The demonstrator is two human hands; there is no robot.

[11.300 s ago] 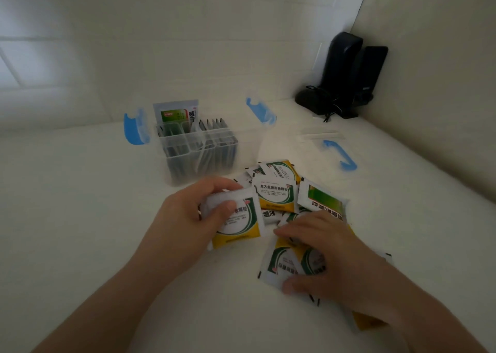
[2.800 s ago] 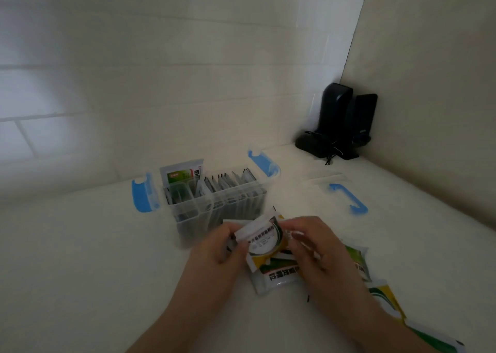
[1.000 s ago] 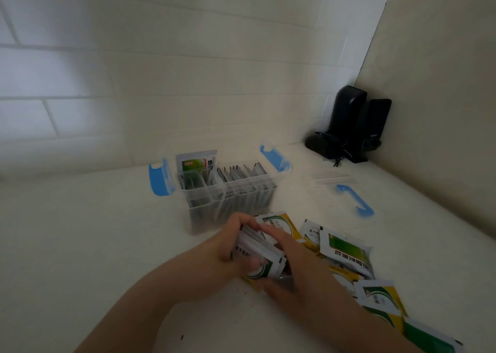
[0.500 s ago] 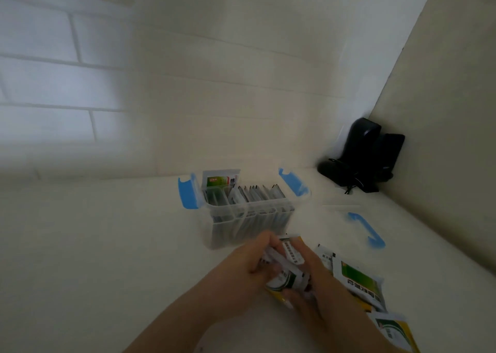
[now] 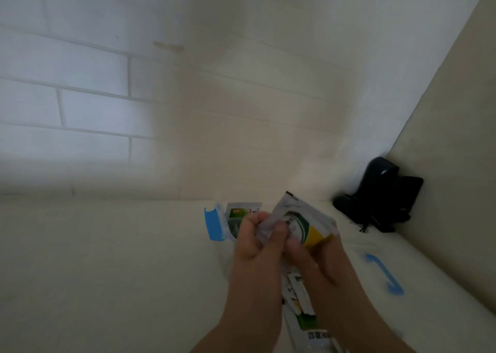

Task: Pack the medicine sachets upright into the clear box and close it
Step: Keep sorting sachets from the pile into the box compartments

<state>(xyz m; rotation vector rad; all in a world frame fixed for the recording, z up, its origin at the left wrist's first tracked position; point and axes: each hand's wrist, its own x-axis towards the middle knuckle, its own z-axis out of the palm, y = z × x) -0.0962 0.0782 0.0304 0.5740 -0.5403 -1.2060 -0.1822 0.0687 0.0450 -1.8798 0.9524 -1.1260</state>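
Both hands hold a small stack of white, green and yellow medicine sachets [image 5: 303, 224] lifted above the table. My left hand [image 5: 252, 237] grips the stack's left side. My right hand [image 5: 308, 256] pinches it from below and the right. Behind the hands stands the clear box [image 5: 230, 224] with a blue latch on its left end, mostly hidden; a sachet stands upright in it. More loose sachets [image 5: 300, 309] lie on the white table between my forearms.
The clear lid with a blue handle [image 5: 383, 275] lies flat on the table at the right. A black device with a cable [image 5: 378, 194] stands in the far right corner. Tiled wall behind, plain wall at the right.
Both hands have lifted the sachet stack up from the table to in front of the box. The camera has tilted upward, so more wall shows.
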